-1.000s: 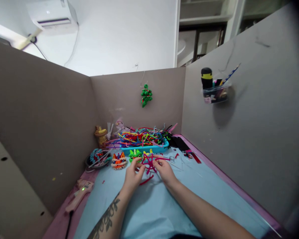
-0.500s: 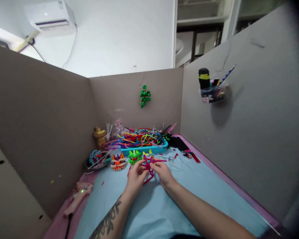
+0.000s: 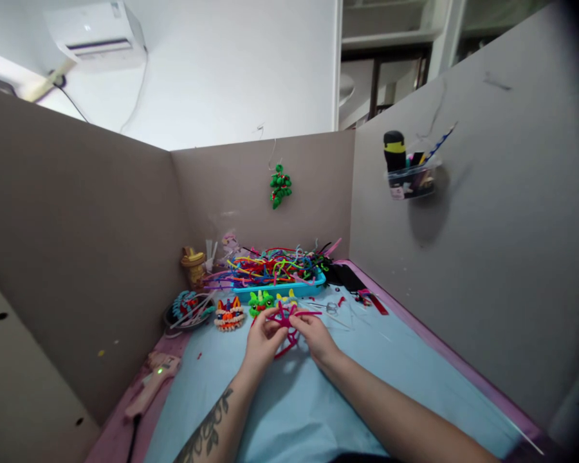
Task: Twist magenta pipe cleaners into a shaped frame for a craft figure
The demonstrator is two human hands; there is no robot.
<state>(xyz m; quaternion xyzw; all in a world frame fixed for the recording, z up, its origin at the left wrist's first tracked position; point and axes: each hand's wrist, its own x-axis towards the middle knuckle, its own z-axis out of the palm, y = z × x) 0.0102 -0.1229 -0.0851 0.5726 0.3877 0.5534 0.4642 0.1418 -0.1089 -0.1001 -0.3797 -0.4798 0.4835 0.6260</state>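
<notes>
Between my hands is a cluster of magenta pipe cleaners [image 3: 284,319], bent together with several ends sticking out to the sides and below. My left hand [image 3: 265,337] pinches it from the left, thumb in front. From the right, my right hand [image 3: 316,335] grips it between thumb and fingers. Just behind the hands stand a green pipe-cleaner figure [image 3: 261,302] and a yellow and blue one [image 3: 286,299], partly covered by the fingers. An orange and cream pipe-cleaner figure [image 3: 229,315] sits left of them.
A blue tray [image 3: 270,291] heaped with colourful pipe cleaners stands at the back. Scissors [image 3: 331,308] lie to the right. At left are a dark bowl [image 3: 189,319] and a pink glue gun [image 3: 152,386] with a cord. Grey panels [image 3: 260,193] enclose the table on three sides.
The lower magenta ends have shifted slightly, and the strand hanging beside my left hand no longer shows. Both hands keep nearly the same place and hold.
</notes>
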